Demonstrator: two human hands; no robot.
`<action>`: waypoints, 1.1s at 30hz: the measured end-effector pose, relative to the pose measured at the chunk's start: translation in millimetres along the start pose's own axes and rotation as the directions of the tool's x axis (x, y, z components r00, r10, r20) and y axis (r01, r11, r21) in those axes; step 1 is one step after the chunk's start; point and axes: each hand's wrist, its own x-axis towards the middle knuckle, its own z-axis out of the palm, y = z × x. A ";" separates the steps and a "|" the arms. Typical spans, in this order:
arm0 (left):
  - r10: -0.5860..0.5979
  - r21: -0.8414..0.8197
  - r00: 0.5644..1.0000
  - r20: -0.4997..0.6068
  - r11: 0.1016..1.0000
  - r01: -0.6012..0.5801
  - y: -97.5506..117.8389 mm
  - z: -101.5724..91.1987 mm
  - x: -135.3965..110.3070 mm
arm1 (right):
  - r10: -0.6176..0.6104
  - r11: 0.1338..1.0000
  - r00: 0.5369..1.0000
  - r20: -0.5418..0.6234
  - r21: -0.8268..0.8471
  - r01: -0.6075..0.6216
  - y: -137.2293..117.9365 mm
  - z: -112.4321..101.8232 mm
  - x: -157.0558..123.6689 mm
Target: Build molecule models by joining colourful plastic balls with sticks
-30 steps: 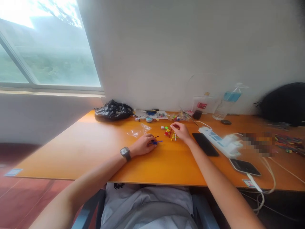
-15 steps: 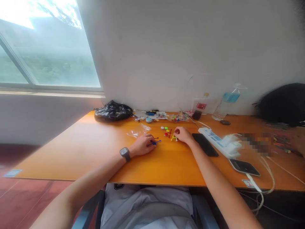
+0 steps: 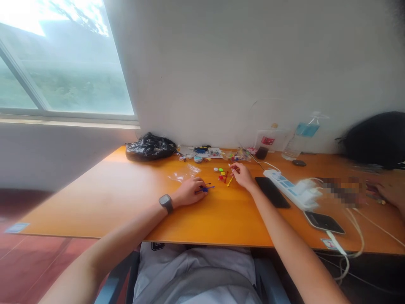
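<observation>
My left hand [image 3: 189, 191], with a watch on the wrist, rests on the table with fingers curled over small blue plastic pieces [image 3: 205, 190]. A dark pointed piece [image 3: 208, 183] sticks out beside them. My right hand [image 3: 243, 175] pinches a small white plastic piece [image 3: 230, 166], partly hidden by the fingers. Just below these fingers lies a yellow plastic piece [image 3: 230, 182], close to a thin red piece [image 3: 225, 177]. Small round caps lie to the left of this hand: white [image 3: 215, 169], green [image 3: 220, 170], yellow [image 3: 223, 173] and red [image 3: 220, 178].
A clear plastic wrapper [image 3: 186, 173] lies beyond my left hand. Right of my right forearm are a black phone [image 3: 272, 192], a white power strip [image 3: 284, 183] and another phone [image 3: 324, 221]. A black bag [image 3: 150, 147] stands at the back. Another person's hand [image 3: 387, 188] is far right.
My right hand has lifted the white piece off the table beside the yellow one and moved slightly away from me. My left hand stays put. The other person's hand has come further into view.
</observation>
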 end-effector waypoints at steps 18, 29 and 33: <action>0.021 0.001 1.000 -0.005 1.000 -0.021 -0.7 0.2 1.5 | -0.108 0.990 0.994 -0.036 0.092 0.111 -11.2 35.1 -10.0; 0.023 0.006 1.000 -0.008 1.000 -0.023 -1.2 0.5 1.2 | -0.171 0.978 0.979 -0.111 -0.136 0.155 -5.1 30.5 -7.3; 0.019 0.000 1.000 -0.005 1.000 -0.019 -0.9 0.0 0.7 | -0.143 0.987 0.988 -0.065 -0.084 0.138 -9.7 33.5 -9.8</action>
